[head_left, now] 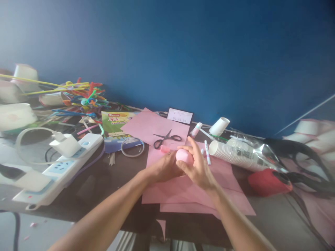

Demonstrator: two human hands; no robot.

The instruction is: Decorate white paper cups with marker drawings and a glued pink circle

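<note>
Since the left hand (167,165) and right hand (198,169) are both curled round that pink rounded piece (184,157) over the pink sheets (180,196), looks like a pressing-or-shaping step; next move probably wants light, even finger pressure.

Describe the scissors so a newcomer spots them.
Below the blue wall, on the dark table, find the farthest pink sheet. The scissors lie on it, beyond the left hand. Black loop handles and spread blades set them apart from the white cups.
</note>
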